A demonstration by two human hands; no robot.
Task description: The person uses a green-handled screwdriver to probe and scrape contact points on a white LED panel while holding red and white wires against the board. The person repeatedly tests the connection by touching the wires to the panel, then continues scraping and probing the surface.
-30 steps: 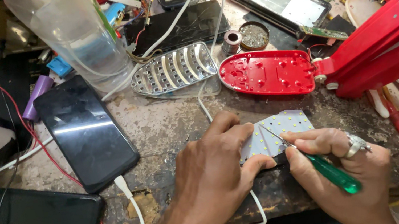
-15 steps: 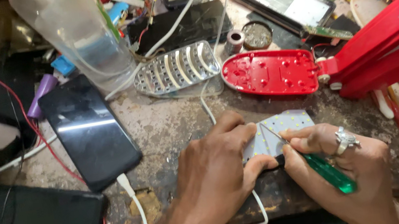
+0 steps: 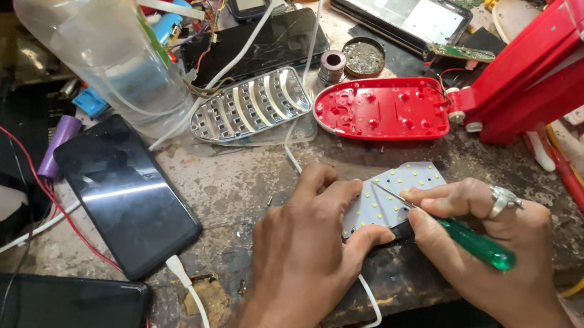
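Near the front edge of the worn tabletop (image 3: 233,190), a white LED panel (image 3: 390,195) dotted with small yellow diodes lies flat, its long axis running left to right and tilting slightly up toward the right. The left hand (image 3: 305,245) presses down on the panel's left end, fingers (image 3: 348,194) together and curled over its near edge, thumb tucked under the front. The right hand (image 3: 489,234) sits at the panel's right front corner, fingers clamped on a green-handled screwdriver (image 3: 475,242); the thin shaft slants up and left so its tip meets the panel near the middle. Both hands touch the panel, the left covering more of it, the right reaching it through the tool. A silver ring shows on the right hand.

Behind the panel, a red plastic lamp shell (image 3: 382,109) lies open side up, holding only moulded posts, and beside it a silver reflector tray (image 3: 251,106) with rows of empty cells. A small round tin (image 3: 364,57) farther back holds a greyish, grainy fill. A clear plastic bottle (image 3: 111,52) stands at the back left; whether it holds liquid cannot be told. Two dark phones (image 3: 124,192) lie to the left.
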